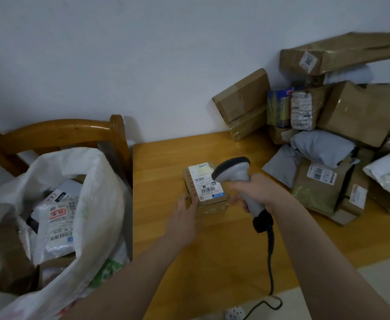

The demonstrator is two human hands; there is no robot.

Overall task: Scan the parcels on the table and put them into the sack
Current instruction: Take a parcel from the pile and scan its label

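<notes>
A wooden surface [235,245] stands against a pale wall. The fingers [240,186] of the right hand [258,190] are clenched round the handle of a grey scanner [233,173]. Its dark head tilts down over the white label of a small box [206,184]. The left hand [184,211] holds the box by its near left corner, fingers on the edge. The box lies flat on the surface, between the two hands. Its label carries two barcodes and a blue strip, with print too small to read.

A black cord [270,262] runs from the scanner's base over the near edge of the surface. To the right, well apart from the box, a heap of parcels [355,116] leans against the wall: brown cartons, grey mailers and a white bag. The long carton on top bears a tag reading "300" [308,61].

To the left, beside the surface, a white sack [101,204] gapes open in front of a wooden chair [69,130]. Inside it lies a white packet [60,218] marked "2013", with a barcode and red characters, among brown cartons.
</notes>
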